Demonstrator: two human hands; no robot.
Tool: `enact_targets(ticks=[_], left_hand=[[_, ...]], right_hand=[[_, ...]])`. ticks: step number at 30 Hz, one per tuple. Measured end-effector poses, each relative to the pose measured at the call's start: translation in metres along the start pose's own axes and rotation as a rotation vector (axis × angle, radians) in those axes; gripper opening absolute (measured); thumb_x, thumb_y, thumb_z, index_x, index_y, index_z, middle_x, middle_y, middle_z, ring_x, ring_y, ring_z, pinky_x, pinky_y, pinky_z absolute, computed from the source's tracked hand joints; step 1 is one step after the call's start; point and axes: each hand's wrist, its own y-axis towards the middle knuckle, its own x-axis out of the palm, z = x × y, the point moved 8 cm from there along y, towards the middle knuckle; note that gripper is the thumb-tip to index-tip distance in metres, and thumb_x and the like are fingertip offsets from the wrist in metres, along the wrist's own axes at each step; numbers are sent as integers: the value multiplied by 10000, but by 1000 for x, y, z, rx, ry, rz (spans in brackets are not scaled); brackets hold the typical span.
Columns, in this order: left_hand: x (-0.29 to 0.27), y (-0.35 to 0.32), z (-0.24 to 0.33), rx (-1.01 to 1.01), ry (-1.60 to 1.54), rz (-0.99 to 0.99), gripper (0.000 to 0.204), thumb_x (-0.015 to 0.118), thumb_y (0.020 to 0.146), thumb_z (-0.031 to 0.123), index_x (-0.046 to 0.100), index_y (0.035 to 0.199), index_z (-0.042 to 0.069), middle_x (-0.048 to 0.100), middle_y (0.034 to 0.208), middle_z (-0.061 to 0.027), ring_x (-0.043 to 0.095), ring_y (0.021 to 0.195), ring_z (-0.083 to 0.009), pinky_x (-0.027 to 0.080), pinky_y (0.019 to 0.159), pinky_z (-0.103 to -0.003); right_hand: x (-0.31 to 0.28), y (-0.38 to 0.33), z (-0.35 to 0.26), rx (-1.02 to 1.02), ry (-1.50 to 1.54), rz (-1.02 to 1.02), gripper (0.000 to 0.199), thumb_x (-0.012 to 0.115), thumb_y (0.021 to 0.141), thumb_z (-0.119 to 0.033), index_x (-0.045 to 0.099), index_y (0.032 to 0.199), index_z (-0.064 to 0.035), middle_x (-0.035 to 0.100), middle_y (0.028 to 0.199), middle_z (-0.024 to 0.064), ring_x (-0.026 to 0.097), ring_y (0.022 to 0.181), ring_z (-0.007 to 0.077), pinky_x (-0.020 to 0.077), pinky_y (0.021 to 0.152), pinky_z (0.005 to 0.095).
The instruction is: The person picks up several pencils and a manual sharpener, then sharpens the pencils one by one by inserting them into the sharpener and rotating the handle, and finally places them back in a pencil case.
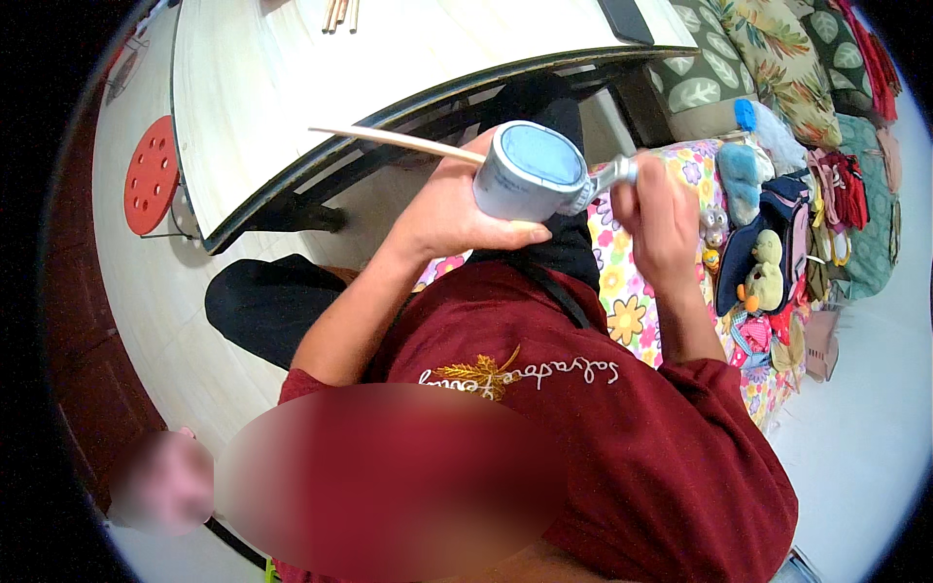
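A pale wooden table (292,87) stands ahead, more sticks (341,14) lying on it. The left hand (449,209) grips a roll of grey tape (530,173) and a thin wooden stick (394,141). The right hand (661,219) pinches the pulled-out tape end (612,177) just beside its fingertips; no tape looks wound onto the stick yet.

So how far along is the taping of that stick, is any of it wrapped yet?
Done: the strip's end is pulled free of the grey tape roll. In hand: the left hand holds the roll together with a thin wooden stick, and the right hand pinches the strip. Left: no tape shows on the visible stick. More sticks lie on the table.
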Motion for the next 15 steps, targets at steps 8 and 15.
enact_targets(ticks=[8, 15], left_hand=[[-26, -22, -21, -117, -151, 154, 656, 817, 556, 192, 532, 1112, -5, 587, 1046, -91, 557, 969, -176, 450, 864, -300], [-25, -22, 15, 77, 148, 244, 633, 819, 535, 195, 558, 1078, 2, 576, 993, -98, 560, 929, -198, 444, 836, -309]], right_hand=[[67, -23, 7, 130, 256, -329, 359, 349, 961, -197, 460, 667, -25, 452, 571, 67, 426, 507, 177, 378, 524, 316], [79, 19, 36, -233, 155, -24, 241, 422, 874, -151, 476, 681, -17, 528, 625, 98, 473, 527, 199, 363, 481, 333]])
